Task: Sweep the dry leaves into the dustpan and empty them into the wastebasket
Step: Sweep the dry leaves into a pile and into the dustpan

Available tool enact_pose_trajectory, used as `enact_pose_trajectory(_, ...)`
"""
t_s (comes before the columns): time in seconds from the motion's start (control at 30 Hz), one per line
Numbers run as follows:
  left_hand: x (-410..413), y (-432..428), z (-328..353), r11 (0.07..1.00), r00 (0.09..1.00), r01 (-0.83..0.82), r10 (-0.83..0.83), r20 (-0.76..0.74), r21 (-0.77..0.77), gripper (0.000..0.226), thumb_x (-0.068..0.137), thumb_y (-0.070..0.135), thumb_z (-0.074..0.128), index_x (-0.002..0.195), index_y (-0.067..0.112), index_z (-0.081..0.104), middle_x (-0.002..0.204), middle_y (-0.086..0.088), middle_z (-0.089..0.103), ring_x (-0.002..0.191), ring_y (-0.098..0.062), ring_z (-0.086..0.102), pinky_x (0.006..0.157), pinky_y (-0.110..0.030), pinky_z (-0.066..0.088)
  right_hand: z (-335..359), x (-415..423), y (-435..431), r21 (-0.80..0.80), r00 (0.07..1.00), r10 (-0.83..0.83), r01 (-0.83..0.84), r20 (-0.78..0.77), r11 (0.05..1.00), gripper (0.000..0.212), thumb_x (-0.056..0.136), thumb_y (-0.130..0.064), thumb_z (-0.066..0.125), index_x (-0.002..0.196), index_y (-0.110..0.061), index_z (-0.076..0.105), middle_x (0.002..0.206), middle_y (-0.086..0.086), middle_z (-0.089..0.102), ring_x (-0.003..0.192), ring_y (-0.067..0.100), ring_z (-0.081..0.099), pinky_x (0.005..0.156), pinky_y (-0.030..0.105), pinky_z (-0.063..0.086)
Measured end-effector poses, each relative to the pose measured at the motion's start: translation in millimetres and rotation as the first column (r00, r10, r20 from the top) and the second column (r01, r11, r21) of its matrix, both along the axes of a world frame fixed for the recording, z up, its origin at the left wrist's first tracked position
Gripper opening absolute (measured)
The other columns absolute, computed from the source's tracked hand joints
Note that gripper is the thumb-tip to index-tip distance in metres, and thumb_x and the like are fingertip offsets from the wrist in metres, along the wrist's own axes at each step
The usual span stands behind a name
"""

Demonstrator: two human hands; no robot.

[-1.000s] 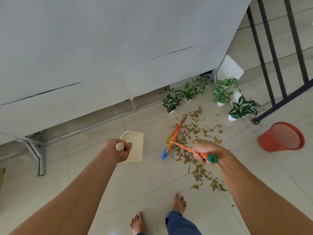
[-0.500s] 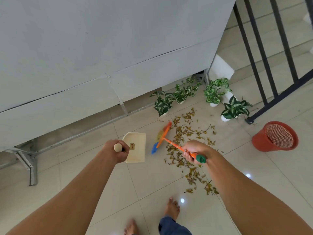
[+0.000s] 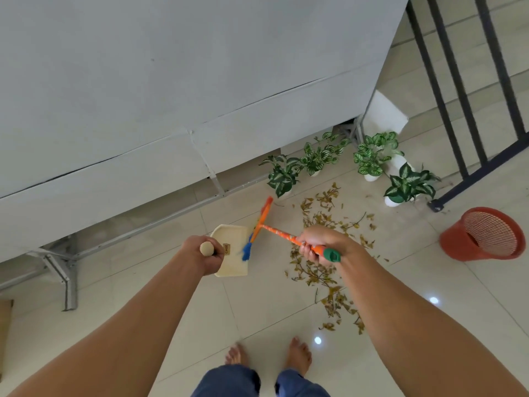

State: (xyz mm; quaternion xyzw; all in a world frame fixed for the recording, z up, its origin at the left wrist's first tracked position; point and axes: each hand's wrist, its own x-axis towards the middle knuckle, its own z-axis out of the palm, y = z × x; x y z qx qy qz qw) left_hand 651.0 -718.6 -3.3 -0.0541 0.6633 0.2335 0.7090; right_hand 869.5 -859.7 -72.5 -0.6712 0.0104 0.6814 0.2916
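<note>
Left hand: your left hand (image 3: 204,253) is wrapped tight round the dustpan's handle, whose rounded pale wooden knob (image 3: 206,249) sticks up out of your fist.
Dustpan: the dustpan (image 3: 232,250) is cream plastic, flat and roughly square with a low rim, and has a small brown label near your fist; you cannot tell if it touches the floor.
Right hand: your right hand (image 3: 320,245) is closed round the broom's orange handle, just short of its green end cap (image 3: 332,255).
Broom: the broom (image 3: 259,224) has a thin, speckled orange shaft and a long orange head; its blue bristles (image 3: 247,249) are blurred at the dustpan's right edge.
Dry leaves: the dry leaves (image 3: 323,242) are brown, curled and twiggy, scattered on the floor to the right of the dustpan, trailing towards your feet.
Wastebasket: the wastebasket (image 3: 481,234) is red mesh plastic, round, tilted with its mouth facing you, well to the right of the dustpan beyond the leaves.
Floor: the floor (image 3: 171,310) is glossy pale tile.
Plants: the potted plants (image 3: 369,159) have green-and-white leaves in small white pots, beyond the dustpan and to its right, by the wall.
</note>
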Motion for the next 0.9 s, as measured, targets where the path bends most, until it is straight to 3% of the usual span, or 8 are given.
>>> enact_pose_trajectory(0.1,-4,7,-3,0.999,0.998,0.041,-0.040,-0.038,0.026,0.021,0.095,-0.007,0.046,0.110,0.004,0.056,0.077,-0.007,0.048,0.033,-0.012,0.042,0.031,-0.012,0.039,-10,2,8,-0.006,0.989,-0.122,0.122,-0.088,0.993,0.016,0.101,-0.010,0.039,0.115,-0.007,0.046,0.057,0.000,0.047,0.033,0.005,0.042,0.027,0.015,0.034)
enact_pose_trajectory(0.2,-8,22,-5,0.998,0.997,0.065,-0.064,-0.038,0.027,0.018,0.095,-0.008,0.045,0.105,0.003,0.055,0.075,-0.008,0.048,0.029,-0.013,0.041,0.032,-0.012,0.039,-4,0,-5,-0.044,0.965,-0.229,0.225,-0.130,0.973,0.008,0.102,-0.010,0.039,0.106,-0.007,0.046,0.059,0.001,0.044,0.031,0.006,0.042,0.026,0.015,0.035)
enact_pose_trajectory(0.4,-7,53,-13,0.990,0.990,0.136,-0.136,-0.018,-0.028,0.017,0.095,-0.008,0.044,0.083,0.004,0.049,0.070,-0.006,0.045,0.035,-0.012,0.040,0.031,-0.011,0.037,30,-24,-34,-0.040,0.981,-0.180,0.177,-0.075,0.983,0.013,0.101,-0.011,0.044,0.111,-0.007,0.051,0.058,-0.001,0.046,0.035,0.005,0.043,0.029,0.016,0.037)
enact_pose_trajectory(0.57,-6,77,-11,0.979,0.977,0.201,-0.203,-0.068,-0.037,0.023,0.095,-0.008,0.042,0.075,0.004,0.047,0.073,-0.007,0.042,0.048,-0.013,0.040,0.030,-0.010,0.034,18,-37,11,-0.042,0.979,-0.161,0.157,-0.123,0.987,0.011,0.103,-0.016,0.042,0.112,-0.012,0.045,0.058,-0.003,0.044,0.034,0.004,0.042,0.028,0.015,0.036)
enact_pose_trajectory(0.73,-18,105,-26,0.982,0.979,0.184,-0.187,-0.083,-0.046,0.016,0.090,-0.007,0.045,0.094,0.007,0.052,0.072,-0.005,0.046,0.046,-0.011,0.043,0.034,-0.011,0.037,-9,-42,62,-0.062,0.967,-0.217,0.210,-0.133,0.976,0.012,0.102,-0.013,0.040,0.097,-0.006,0.049,0.057,-0.003,0.043,0.032,0.004,0.039,0.027,0.015,0.033)
enact_pose_trajectory(0.9,-20,129,-36,0.971,0.966,0.235,-0.237,-0.101,-0.035,0.022,0.090,-0.008,0.044,0.102,0.008,0.052,0.075,-0.005,0.045,0.046,-0.012,0.042,0.034,-0.011,0.036,-11,-38,54,-0.128,0.899,-0.393,0.374,-0.194,0.919,0.034,0.106,-0.025,0.041,0.077,-0.007,0.049,0.049,-0.003,0.042,0.028,0.006,0.038,0.025,0.014,0.032)
